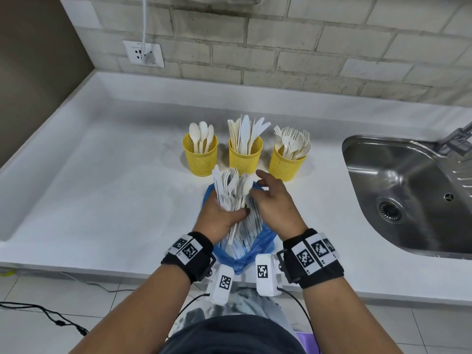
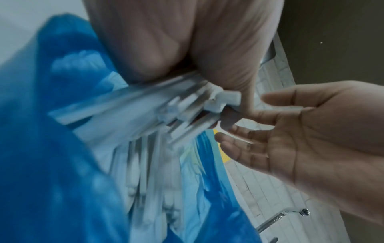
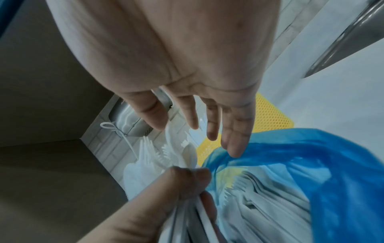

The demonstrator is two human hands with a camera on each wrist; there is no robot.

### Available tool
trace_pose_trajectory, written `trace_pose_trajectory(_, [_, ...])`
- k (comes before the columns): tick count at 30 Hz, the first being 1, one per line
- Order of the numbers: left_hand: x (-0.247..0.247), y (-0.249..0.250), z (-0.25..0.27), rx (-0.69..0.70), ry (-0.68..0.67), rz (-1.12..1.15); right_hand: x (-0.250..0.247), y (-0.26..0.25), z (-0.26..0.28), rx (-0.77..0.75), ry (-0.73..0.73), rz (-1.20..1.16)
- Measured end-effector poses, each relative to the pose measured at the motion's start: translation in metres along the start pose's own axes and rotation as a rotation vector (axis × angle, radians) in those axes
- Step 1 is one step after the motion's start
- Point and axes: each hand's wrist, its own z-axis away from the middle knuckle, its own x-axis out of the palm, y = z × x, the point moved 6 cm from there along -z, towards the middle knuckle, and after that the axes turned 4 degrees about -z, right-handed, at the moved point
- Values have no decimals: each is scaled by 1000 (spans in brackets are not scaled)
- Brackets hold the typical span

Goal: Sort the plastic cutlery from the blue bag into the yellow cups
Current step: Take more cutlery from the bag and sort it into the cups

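Three yellow mesh cups stand in a row on the white counter: the left cup [image 1: 200, 155] holds spoons, the middle cup [image 1: 245, 155] knives, the right cup [image 1: 288, 163] forks. In front of them lies the open blue bag [image 1: 245, 251] with more white cutlery inside. My left hand [image 1: 221, 215] grips a thick bundle of mixed white cutlery [image 1: 231, 190] above the bag, heads pointing up toward the cups. My right hand [image 1: 270, 198] hovers beside the bundle with fingers straight and spread, holding nothing. The right wrist view shows those fingers [image 3: 232, 131] over the bag rim [image 3: 270, 138].
A steel sink [image 1: 408, 195] with a tap [image 1: 457, 136] is set into the counter at the right. A wall socket with a white cable [image 1: 144, 53] sits on the brick wall at the back left. The counter's front edge runs just below my wrists.
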Motion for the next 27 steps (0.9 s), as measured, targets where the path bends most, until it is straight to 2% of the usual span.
trace_pose_trajectory(7, [7, 8, -4, 68, -33, -46, 1, -19, -10, -38, 19, -68])
trace_pose_trajectory(11, [8, 7, -11, 94, -5, -158, 10, -23, -8, -24, 59, -150])
trace_pose_trajectory(16, [6, 17, -12, 41, 107, -318, 26, -27, -2, 5, 69, -333])
trace_pose_trajectory(18, [2, 18, -14, 31, 143, -390, 23, -31, -1, -52, 63, -262])
trace_pose_trajectory(22, [1, 15, -15, 54, 121, -302, 12, -32, -4, -128, 62, -40])
trace_pose_trajectory(27, [10, 19, -19, 90, 109, -345, 12, -36, -13, -224, 98, 65])
